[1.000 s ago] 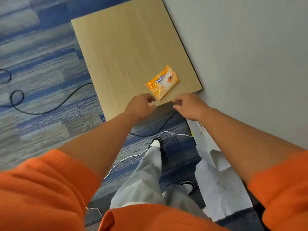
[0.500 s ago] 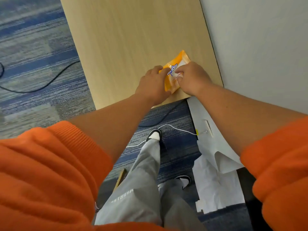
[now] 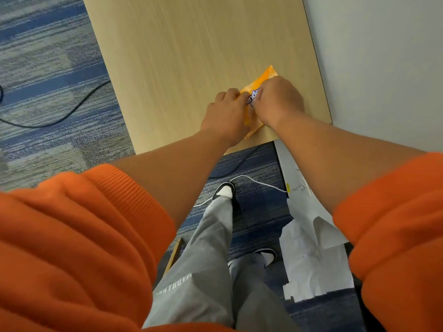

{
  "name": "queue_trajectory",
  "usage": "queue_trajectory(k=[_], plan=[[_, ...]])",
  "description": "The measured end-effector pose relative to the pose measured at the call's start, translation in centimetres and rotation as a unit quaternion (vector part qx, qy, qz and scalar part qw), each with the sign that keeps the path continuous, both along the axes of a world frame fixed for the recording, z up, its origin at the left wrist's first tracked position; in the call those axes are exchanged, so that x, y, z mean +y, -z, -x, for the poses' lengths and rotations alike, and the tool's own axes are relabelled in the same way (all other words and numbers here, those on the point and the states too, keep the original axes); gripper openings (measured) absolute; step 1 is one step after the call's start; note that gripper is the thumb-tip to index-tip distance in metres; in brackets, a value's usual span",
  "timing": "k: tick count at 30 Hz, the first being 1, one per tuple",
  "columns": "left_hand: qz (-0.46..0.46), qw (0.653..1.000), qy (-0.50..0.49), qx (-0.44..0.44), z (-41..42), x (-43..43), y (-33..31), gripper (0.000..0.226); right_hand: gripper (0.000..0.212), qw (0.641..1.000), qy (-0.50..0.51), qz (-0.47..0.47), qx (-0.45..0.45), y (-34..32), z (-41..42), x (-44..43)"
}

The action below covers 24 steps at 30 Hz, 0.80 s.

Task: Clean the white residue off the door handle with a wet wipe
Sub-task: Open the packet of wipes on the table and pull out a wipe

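On the wooden table (image 3: 191,56), near its right corner closest to us, our left hand (image 3: 227,116) grips the left edge of the orange wet wipe pack (image 3: 260,83). Our right hand (image 3: 278,101) clamps onto the pack's top with curled fingers (the fingertips themselves are hidden).

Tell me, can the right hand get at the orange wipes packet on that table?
Yes, it looks so: the right hand lies right on the orange wipes packet, fingers curled over its middle, while the left hand grips its left edge on the table. Nothing lies between them.
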<state>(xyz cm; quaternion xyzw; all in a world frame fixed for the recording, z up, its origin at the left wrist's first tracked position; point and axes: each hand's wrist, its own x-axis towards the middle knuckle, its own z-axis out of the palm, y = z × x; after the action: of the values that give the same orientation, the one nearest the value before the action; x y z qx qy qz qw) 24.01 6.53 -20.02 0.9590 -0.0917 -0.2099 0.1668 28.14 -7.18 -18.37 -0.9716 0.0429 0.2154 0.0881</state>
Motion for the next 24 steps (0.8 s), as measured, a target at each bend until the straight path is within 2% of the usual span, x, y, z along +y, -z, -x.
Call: queue_trajectory(k=[8,17,24], plan=[[-0.001,1.000,-0.013,-0.017,0.2,-0.4,0.1,0.074,0.016,1.000,0.008,-0.005,0.023,0.4,-0.4,0.4],[0.006,0.999,-0.030,-0.024,0.5,-0.4,0.2,0.070,0.019,0.997,0.038,-0.068,-0.006,0.0,0.4,-0.4],[0.013,0.999,-0.034,-0.021,0.6,-0.4,0.3,0.075,0.020,0.997,0.035,-0.061,-0.013,1.0,0.6,-0.3]])
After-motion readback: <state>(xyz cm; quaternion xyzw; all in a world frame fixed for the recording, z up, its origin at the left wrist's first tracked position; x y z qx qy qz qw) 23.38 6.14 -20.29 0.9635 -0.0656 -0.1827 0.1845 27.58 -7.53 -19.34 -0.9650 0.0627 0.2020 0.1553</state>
